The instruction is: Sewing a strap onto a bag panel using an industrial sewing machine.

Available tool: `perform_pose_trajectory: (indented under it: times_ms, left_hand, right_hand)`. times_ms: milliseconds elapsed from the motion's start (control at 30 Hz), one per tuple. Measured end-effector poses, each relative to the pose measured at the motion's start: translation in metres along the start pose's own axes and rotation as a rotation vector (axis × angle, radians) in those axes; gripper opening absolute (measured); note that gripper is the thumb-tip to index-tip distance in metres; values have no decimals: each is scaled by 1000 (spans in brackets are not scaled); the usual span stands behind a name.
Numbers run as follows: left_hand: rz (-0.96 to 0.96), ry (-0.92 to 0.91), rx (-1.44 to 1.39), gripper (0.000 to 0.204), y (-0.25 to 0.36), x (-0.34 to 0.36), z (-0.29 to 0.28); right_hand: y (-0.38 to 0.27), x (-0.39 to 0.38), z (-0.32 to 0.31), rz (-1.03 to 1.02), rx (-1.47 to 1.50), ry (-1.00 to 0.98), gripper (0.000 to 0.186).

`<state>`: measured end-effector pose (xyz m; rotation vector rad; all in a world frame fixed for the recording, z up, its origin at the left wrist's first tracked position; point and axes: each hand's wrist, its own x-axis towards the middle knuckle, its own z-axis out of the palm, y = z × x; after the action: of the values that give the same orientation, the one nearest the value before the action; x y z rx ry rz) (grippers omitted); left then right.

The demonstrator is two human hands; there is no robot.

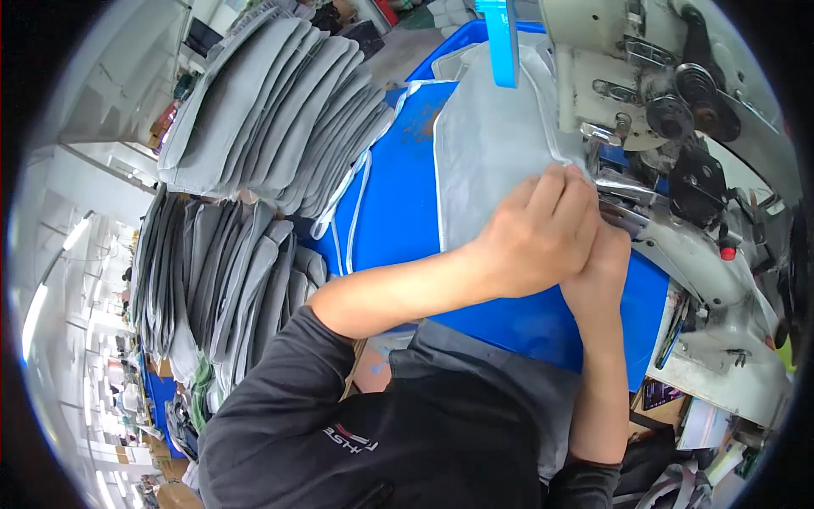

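A grey fabric panel [483, 161] with white edging lies on the blue work board [390, 187] and reaches under the head of an industrial sewing machine [636, 59]. My left hand [534, 233] has its fingers curled on the panel's right edge, beside the metal presser and guide parts [619, 191]. My right hand [598, 267] is closed just below and behind it, partly hidden by the left, also at that edge; its fingertips are out of sight. A loose white strip [365, 170] hangs along the board's left side.
Tall piles of grey panels [246, 110] and darker grey pieces [203, 280] stand at left. A bright blue bar [506, 47] projects over a blue tray [458, 42] at the top. The machine's arm [704, 280] runs down the right side. Tools [670, 331] lie by the board's right edge.
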<state>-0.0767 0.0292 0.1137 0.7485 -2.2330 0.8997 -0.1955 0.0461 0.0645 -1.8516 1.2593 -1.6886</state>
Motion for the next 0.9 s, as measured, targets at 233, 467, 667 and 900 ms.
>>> perform_pose_trajectory:
  times_ms: [233,467,667,900]
  left_hand:
    - [-36,90,-209,23,-8,-5,3]
    - [-185,-140,-688,62,-77,9,15]
    - [3,-177,-883,59,-72,3,69]
    - [-364,-382,-795,45,-59,2,38]
  right_hand:
    - [0,-2,-8,102,52,-63,5]
    - [-4,0,-8,200,-35,-105,16]
    - [-9,3,-18,310,20,-114,20]
    - [-25,13,-29,643,339,-73,13]
